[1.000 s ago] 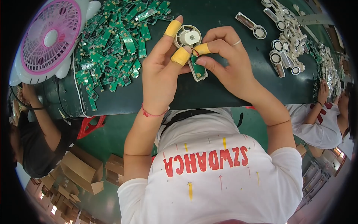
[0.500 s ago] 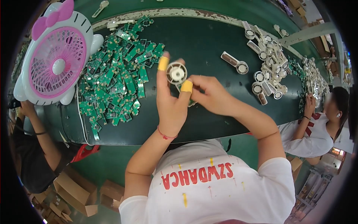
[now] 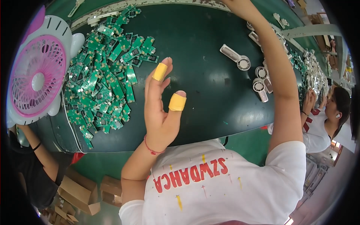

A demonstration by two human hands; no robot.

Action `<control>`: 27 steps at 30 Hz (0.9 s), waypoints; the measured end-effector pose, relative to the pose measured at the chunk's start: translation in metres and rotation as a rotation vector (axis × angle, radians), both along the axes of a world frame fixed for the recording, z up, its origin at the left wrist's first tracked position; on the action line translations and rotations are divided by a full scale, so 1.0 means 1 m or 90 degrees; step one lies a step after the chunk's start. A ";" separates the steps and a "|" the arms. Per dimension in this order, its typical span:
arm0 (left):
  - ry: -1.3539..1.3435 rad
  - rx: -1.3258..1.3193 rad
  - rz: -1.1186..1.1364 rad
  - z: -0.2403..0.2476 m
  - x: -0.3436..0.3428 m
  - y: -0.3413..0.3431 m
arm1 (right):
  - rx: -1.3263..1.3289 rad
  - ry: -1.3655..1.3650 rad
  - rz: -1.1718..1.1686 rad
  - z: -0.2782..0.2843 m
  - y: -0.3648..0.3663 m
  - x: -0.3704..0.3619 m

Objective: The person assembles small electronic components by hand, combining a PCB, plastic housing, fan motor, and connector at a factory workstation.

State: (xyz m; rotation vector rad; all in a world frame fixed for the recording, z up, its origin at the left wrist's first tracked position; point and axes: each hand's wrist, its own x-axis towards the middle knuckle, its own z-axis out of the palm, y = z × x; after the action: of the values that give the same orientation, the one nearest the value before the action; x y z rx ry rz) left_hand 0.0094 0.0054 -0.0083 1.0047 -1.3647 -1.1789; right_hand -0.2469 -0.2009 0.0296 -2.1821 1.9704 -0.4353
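My left hand (image 3: pixel 161 105) hovers over the dark green tabletop, fingers and thumb apart, with nothing in it. Yellow tape wraps its thumb and one finger. To its left lies a heap of green circuit boards (image 3: pixel 108 80). My right arm reaches far across the table, and my right hand (image 3: pixel 237 7) is cut off by the upper edge, so its fingers and anything in them are hidden. Under and beside that forearm are white handheld-fan housings (image 3: pixel 259 85); one such housing (image 3: pixel 236 57) lies apart, nearer the table's middle.
A white and pink desk fan (image 3: pixel 37 80) stands at the left, its cable (image 3: pixel 76 131) running down the table. A co-worker (image 3: pixel 317 120) sits at the right beside another pile of parts (image 3: pixel 314 75). Another person's arm (image 3: pixel 39 146) shows at the left. Cardboard boxes (image 3: pixel 78 189) are on the floor.
The white round-headed fan part that was between my hands is out of sight. My right hand has left my left and swung forward to the upper edge; my left hand has opened.
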 end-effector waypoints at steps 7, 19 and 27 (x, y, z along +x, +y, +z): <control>-0.050 0.050 -0.135 -0.008 -0.003 0.013 | 0.031 -0.033 0.298 -0.036 0.163 -0.011; -0.252 -0.071 -0.083 -0.021 0.012 0.035 | 0.010 -0.332 0.305 -0.049 0.235 0.082; -0.489 -0.287 -0.003 -0.014 0.051 -0.029 | 0.037 -0.470 0.351 -0.068 0.229 0.075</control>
State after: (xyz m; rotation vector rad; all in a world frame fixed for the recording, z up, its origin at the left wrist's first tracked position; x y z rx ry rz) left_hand 0.0607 -0.0236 -0.0222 1.1596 -2.1072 -0.4279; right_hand -0.1718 0.0278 -0.0382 -1.9911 0.9520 -0.8986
